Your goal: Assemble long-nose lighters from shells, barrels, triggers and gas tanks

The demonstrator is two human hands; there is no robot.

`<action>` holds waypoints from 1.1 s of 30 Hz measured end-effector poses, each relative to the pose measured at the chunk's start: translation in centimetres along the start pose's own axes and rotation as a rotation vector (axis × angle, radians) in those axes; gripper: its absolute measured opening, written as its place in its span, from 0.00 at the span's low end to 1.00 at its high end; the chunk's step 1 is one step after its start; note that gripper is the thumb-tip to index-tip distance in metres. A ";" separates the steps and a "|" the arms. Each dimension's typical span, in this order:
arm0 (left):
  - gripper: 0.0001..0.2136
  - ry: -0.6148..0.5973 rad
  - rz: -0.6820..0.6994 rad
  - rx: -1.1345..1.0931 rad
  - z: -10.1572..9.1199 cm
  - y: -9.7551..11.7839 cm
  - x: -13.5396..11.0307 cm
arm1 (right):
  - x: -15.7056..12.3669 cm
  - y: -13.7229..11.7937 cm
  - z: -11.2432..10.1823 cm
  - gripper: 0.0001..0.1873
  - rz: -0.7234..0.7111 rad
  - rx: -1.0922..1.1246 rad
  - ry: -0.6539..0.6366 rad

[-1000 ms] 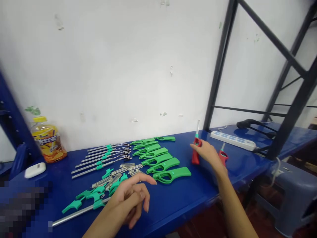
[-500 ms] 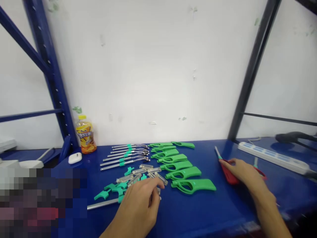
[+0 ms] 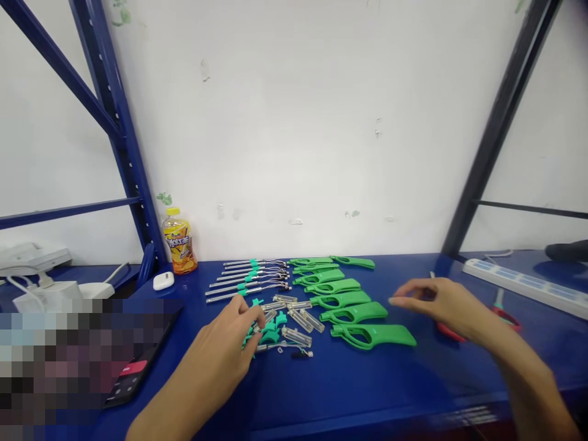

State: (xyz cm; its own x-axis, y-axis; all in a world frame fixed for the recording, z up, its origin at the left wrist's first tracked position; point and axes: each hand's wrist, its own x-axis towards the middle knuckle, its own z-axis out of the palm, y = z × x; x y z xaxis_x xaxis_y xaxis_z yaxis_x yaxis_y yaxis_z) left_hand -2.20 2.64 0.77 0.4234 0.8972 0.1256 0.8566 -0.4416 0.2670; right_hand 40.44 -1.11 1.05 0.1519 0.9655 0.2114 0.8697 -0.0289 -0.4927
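My left hand [image 3: 227, 337] is over a heap of teal plastic triggers [image 3: 271, 334], its fingers bent in a pinch; what lies between them is too small to tell. From under it a wire with a dark end piece [image 3: 301, 354] sticks out. Clear fuel tanks [image 3: 296, 337] lie loose beside the heap. My right hand [image 3: 441, 306] is held above the table, thumb and fingers apart, holding nothing. Partly hidden beneath it is a red lighter [image 3: 450, 332]. Between the hands, green lighter shells [image 3: 374, 335] lie in a column.
Several metal tubes with teal triggers and wires [image 3: 245, 288] lie in a row at the back. A drink bottle [image 3: 179, 245] and a white case [image 3: 163, 281] stand left. Right are a red-handled tool [image 3: 508, 318] and a power strip [image 3: 528, 285]. A dark tablet [image 3: 133, 373] lies front left.
My right hand has let go of the red lighter and lifted, moving left. My left hand has shifted left over the teal triggers. The view has turned slightly left.
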 end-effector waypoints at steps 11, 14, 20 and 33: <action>0.19 -0.167 0.016 0.057 1.0 -3.9 -0.7 | 0.6 -3.0 4.0 0.23 -0.131 0.017 -0.312; 0.17 -0.181 0.034 0.075 1.0 -4.2 -0.4 | 0.3 -3.1 3.4 0.21 -0.165 0.041 -0.302; 0.14 -0.146 0.052 0.060 2.1 -5.9 -0.3 | 0.1 -0.9 1.2 0.24 -0.101 -0.036 -0.140; 0.17 -0.071 0.073 0.077 0.6 -4.3 -1.0 | -0.1 -0.4 1.1 0.20 -0.055 -0.102 -0.132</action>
State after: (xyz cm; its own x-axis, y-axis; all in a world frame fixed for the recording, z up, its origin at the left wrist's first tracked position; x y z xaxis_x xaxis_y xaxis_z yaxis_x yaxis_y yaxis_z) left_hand -6.10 3.63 -1.10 0.5030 0.8612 0.0733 0.8417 -0.5073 0.1847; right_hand 39.52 -0.93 0.31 0.0457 0.9917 0.1198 0.9190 0.0052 -0.3943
